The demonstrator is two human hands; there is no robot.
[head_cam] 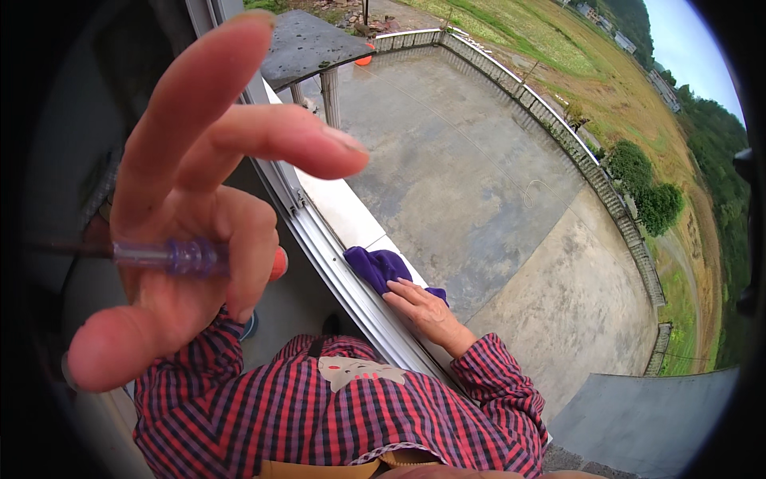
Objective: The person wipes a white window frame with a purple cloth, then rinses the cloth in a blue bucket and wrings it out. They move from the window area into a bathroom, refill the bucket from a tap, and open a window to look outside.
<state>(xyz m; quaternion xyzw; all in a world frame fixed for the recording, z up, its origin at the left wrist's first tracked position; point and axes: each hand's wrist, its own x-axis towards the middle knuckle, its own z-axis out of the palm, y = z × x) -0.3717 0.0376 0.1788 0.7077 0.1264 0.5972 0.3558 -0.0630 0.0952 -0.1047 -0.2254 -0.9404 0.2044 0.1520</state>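
Close to the camera, my left hand (179,239) is raised with its palm towards me, thumb and two fingers stretched out. Its other fingers curl around the handle of a screwdriver (191,258), clear with purple and a red end; the dark shaft points left and is blurred. My right hand (426,311) lies on a bunched purple cloth (383,268), fingers over its near part, on the pale tiled sill (353,215) beside the white sliding-window track (326,254). The right thumb cannot be made out.
The window frame (278,173) rises at the left. Outside and below lie a concrete yard (479,149) with a balustrade (574,143), a stone slab roof (317,45) on columns and a grey roof surface (634,419). Part of a blue container (250,326) shows below my left hand.
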